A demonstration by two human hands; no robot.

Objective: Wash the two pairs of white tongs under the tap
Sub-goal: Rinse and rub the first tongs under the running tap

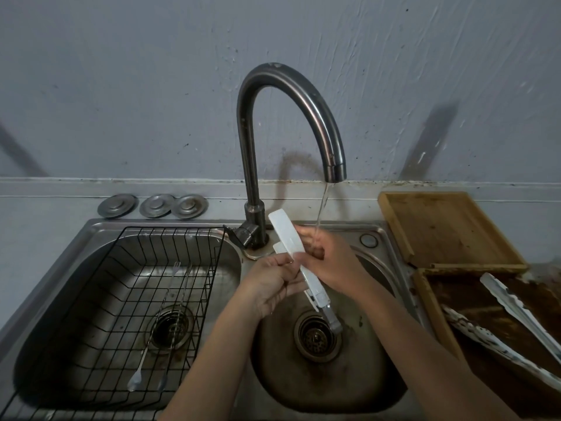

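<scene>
Tongs (287, 238) over sink (368, 387); second tongs (498, 335) on tray (431, 302) right.

Two pairs of white tongs are seen: one pair (299, 262) at the centre, the other pair (513, 329) at 4 o'clock. Two sink basins, three metal discs (153, 205) at 10 o'clock, two wooden trays and one tap (273, 123) are counted.
</scene>
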